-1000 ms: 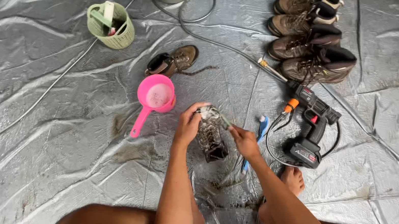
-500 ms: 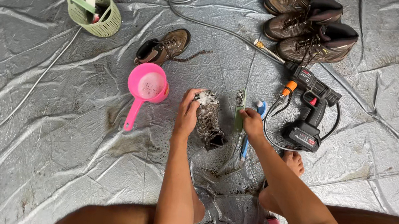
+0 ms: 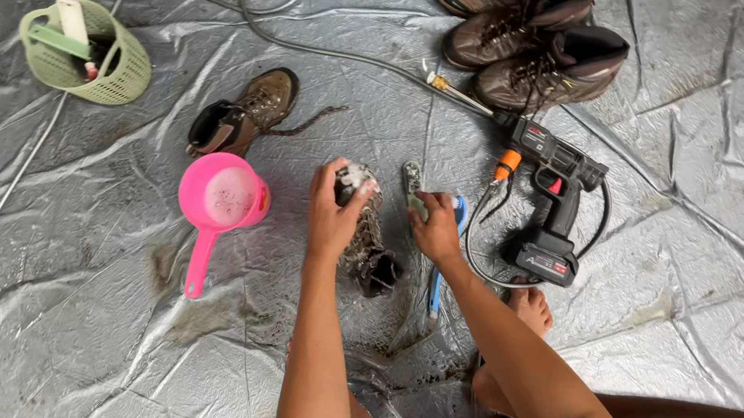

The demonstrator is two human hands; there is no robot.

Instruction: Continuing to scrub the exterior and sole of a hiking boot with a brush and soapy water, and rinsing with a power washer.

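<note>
On the tarp (image 3: 71, 313) | left hand (image 3: 332, 218) clasps soapy boot (image 3: 366, 237), toe hidden | right hand (image 3: 436, 232) pinches brush (image 3: 413, 186), bristles unclear

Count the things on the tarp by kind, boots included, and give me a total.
Boots: 5, one under the left hand at, one loose, three grouped
Pink scoop: 1
Green basket: 1
Spray gun: 1
Brushes: 2, green in the right hand at, blue beside it
Hose: 1
Total: 11
</note>
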